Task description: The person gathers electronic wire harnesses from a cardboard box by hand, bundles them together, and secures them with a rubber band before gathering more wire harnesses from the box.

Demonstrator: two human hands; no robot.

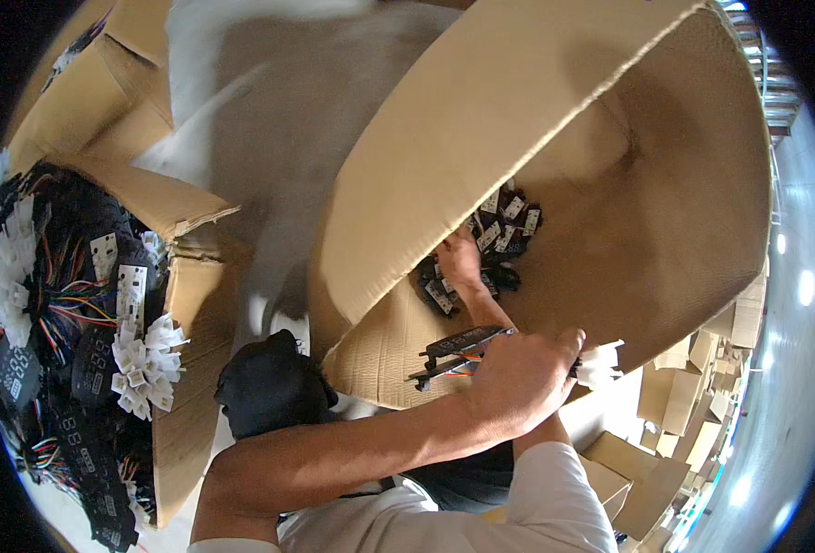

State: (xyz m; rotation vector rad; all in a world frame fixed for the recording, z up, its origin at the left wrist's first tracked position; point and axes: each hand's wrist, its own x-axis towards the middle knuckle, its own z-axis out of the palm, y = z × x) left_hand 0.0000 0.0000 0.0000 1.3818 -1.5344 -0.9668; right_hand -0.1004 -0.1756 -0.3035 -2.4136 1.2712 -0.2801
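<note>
My left hand [527, 380] is closed round a small bundle of black digital display modules [458, 355] with coloured wires. The modules stick out on its left side, and white plug connectors [601, 364] show on its right. Beneath that wrist, my right arm reaches down into a big cardboard box [665, 212]. My right hand [461, 258] is at a pile of black display modules with white circuit faces [504, 226] on the box bottom. The near flap and the pile hide its fingers, so whether it grips one cannot be told.
At the left, another open carton [191, 350] is packed with wired display modules [85, 369] and bunched white connectors [145, 369]. A black rounded object [274, 387] lies between the boxes. More cartons [693, 396] stand at the lower right, and one [103, 83] at the upper left.
</note>
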